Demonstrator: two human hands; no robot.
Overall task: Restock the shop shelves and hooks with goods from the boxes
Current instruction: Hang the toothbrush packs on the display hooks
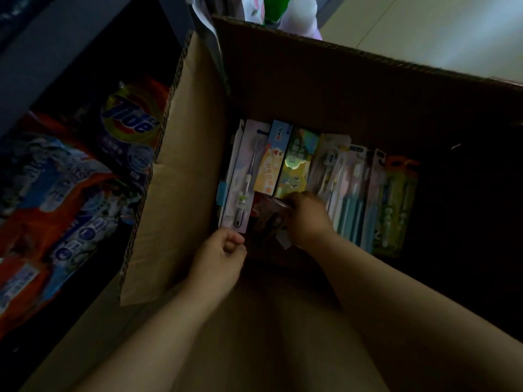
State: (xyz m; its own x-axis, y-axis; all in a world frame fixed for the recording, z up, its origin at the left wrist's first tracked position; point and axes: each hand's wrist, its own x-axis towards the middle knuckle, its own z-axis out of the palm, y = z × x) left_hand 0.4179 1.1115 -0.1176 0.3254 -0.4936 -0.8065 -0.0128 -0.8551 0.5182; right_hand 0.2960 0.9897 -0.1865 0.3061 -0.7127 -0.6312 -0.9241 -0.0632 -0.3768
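- Both forearms reach from the near edge down into an open cardboard box (pixel 254 89), so the hands work low inside it, probably sorting out what to lift for the shelves.
- Left hand (pixel 219 257) sits at the box's near-left corner, fingers curled, thumb and forefinger pinching the near end of a toothbrush card (pixel 244 176); that grip looks meant to draw the card up out of the row.
- Right hand (pixel 305 216) is just beyond and to the right, near the middle of the box floor, fingers bent down over a dark red packet (pixel 266 213) and seemingly gripping it; the fingertips are hidden, so I cannot tell how firm the hold is.
- Toothbrush card: pale lilac backing, one slim brush under clear plastic, head toward the far wall, a hang slot at the far end, which suits a hook.
- Beside it lie two printed cartons, a yellow-orange carton (pixel 268 165) and a green carton (pixel 297 165), touching side by side.
- Right of the cartons, more brush packs (pixel 356 193) overlap like tiles toward the box's right side, ending in a green pack (pixel 396 210); they lie flat with heads toward the far wall, so each can be taken by its near end.
- Left flap (pixel 181 165) stands up, keeping the opening free.
- Outside the left wall, Tide bags (pixel 85 165) fill a low shelf.
- Past the far wall, pale bottles (pixel 300 12) show, blurred.
- Lighting is dim, so print on the goods is unreadable.
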